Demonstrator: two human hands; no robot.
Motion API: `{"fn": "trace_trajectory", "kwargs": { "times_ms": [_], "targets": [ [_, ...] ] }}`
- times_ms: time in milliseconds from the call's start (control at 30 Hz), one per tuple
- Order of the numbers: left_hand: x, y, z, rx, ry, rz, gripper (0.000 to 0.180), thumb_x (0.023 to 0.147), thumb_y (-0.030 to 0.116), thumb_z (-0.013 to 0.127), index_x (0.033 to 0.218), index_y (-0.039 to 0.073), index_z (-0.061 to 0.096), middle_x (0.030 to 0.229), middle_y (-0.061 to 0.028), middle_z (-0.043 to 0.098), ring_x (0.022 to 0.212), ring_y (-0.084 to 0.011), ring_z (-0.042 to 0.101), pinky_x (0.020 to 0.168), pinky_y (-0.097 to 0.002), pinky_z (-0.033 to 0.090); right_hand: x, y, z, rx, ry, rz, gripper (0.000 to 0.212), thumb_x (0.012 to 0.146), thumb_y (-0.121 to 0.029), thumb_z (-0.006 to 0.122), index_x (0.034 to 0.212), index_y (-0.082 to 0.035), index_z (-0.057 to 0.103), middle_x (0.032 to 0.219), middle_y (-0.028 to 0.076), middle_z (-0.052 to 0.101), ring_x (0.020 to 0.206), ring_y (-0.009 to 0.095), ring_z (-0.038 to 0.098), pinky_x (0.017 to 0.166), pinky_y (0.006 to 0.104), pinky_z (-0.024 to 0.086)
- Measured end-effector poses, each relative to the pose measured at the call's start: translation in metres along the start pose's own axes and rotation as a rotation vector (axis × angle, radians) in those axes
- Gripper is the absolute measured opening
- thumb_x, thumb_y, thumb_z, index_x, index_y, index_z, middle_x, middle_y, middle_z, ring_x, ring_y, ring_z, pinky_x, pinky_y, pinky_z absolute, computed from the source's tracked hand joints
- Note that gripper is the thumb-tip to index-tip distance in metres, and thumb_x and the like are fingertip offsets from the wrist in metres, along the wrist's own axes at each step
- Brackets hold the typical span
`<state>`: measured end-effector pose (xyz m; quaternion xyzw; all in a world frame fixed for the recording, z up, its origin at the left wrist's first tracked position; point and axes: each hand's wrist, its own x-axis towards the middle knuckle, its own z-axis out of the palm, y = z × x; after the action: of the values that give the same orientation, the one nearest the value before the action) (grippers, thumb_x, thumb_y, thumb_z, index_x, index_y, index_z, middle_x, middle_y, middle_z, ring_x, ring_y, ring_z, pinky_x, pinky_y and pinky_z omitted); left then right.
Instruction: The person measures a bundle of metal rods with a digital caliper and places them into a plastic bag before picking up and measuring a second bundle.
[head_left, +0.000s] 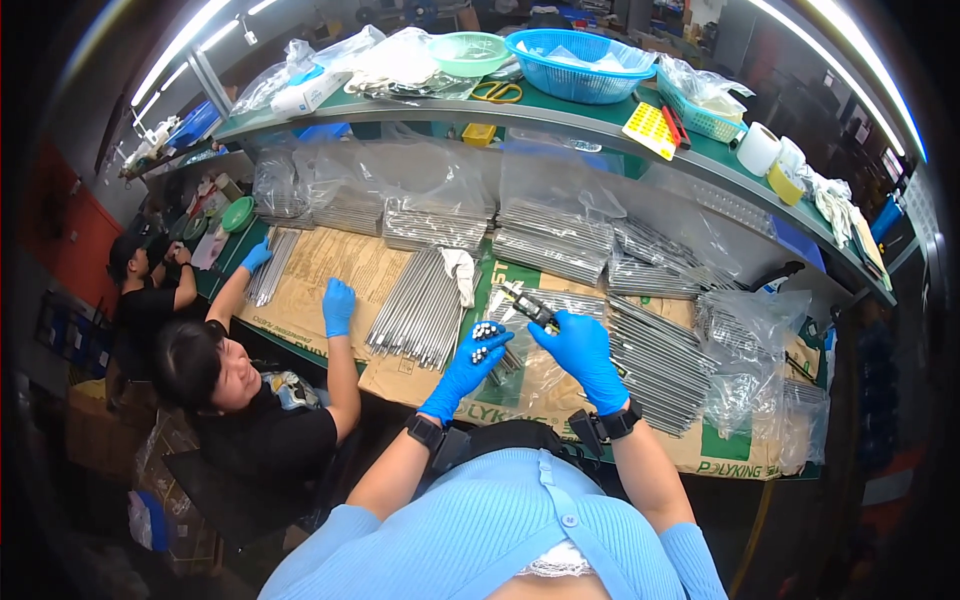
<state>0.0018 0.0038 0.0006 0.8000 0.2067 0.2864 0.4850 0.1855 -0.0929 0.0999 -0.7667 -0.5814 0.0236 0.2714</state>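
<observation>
Your blue cardigan point(520, 515) lies nearest; beyond it, your left hand point(463, 374) wraps its fingers around a bundle of metal rods point(488, 332), ends showing. Your right hand point(588, 353) grasps a caliper-like tool point(531, 306) just beside. Best keep those ends level and the tool steady, clear of the bagged rods point(553, 240) beyond.

Bunched silver rods point(481, 355) and a black-and-silver hand tool point(531, 306)
Near the frame's centre, the slim rods are held together, round ends showing; the slender tool slants just to their upper right, aimed toward the upper left
</observation>
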Motion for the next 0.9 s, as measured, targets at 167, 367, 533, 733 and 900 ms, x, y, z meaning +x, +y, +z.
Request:
{"fn": "trace_trajectory", "kwargs": {
  "times_ms": [167, 367, 533, 733, 900],
  "targets": [
    [0.000, -0.006, 0.005, -0.049, 0.086, -0.170, 0.040, 0.085, 0.013, 0.059, 0.124, 0.006, 0.051, 0.125, -0.0153, 0.046, 0.116, -0.0247, 0.045, 0.098, -0.0327, 0.035, -0.015, 0.002, -0.004, 0.045, -0.114, 0.069, 0.048, 0.075, -0.053, 0.062, 0.073, -0.005, 0.065, 0.056, 0.014, 0.058, 0.053, 0.030, 0.060, 0.049, 0.0361, 0.047],
    [0.000, -0.003, 0.012, -0.051, 0.157, -0.072, 0.043, 0.084, 0.015, 0.062, 0.123, 0.004, 0.049, 0.127, -0.0179, 0.044, 0.117, -0.0272, 0.044, 0.099, -0.0338, 0.035, -0.027, -0.002, 0.001, 0.068, -0.106, 0.036, 0.049, 0.073, -0.055, 0.063, 0.072, -0.006, 0.064, 0.056, 0.014, 0.058, 0.052, 0.029, 0.059, 0.047, 0.0359, 0.046],
    [0.002, -0.003, 0.010, -0.106, 0.138, -0.120, 0.041, 0.082, 0.014, 0.064, 0.120, 0.002, 0.051, 0.127, -0.0188, 0.043, 0.119, -0.0293, 0.042, 0.098, -0.0341, 0.035, -0.030, 0.004, 0.006, 0.078, -0.052, 0.001, 0.051, 0.073, -0.055, 0.064, 0.068, -0.004, 0.062, 0.051, 0.013, 0.054, 0.045, 0.026, 0.055, 0.042, 0.0339, 0.041],
    [-0.004, -0.005, 0.005, -0.048, 0.104, -0.068, 0.041, 0.081, 0.013, 0.064, 0.119, 0.002, 0.052, 0.126, -0.0179, 0.043, 0.119, -0.0299, 0.041, 0.098, -0.0346, 0.035, -0.038, 0.005, 0.010, 0.058, -0.108, 0.044, 0.052, 0.073, -0.056, 0.062, 0.070, -0.005, 0.063, 0.056, 0.014, 0.057, 0.051, 0.028, 0.059, 0.047, 0.0350, 0.046],
    [-0.008, -0.006, 0.004, -0.077, 0.078, -0.050, 0.042, 0.081, 0.013, 0.065, 0.119, 0.003, 0.052, 0.127, -0.0169, 0.042, 0.118, -0.0299, 0.041, 0.099, -0.0349, 0.034, -0.033, 0.005, 0.006, 0.056, -0.174, 0.064, 0.055, 0.073, -0.059, 0.061, 0.067, -0.004, 0.062, 0.054, 0.013, 0.056, 0.051, 0.027, 0.059, 0.047, 0.0350, 0.046]
  ]
}}
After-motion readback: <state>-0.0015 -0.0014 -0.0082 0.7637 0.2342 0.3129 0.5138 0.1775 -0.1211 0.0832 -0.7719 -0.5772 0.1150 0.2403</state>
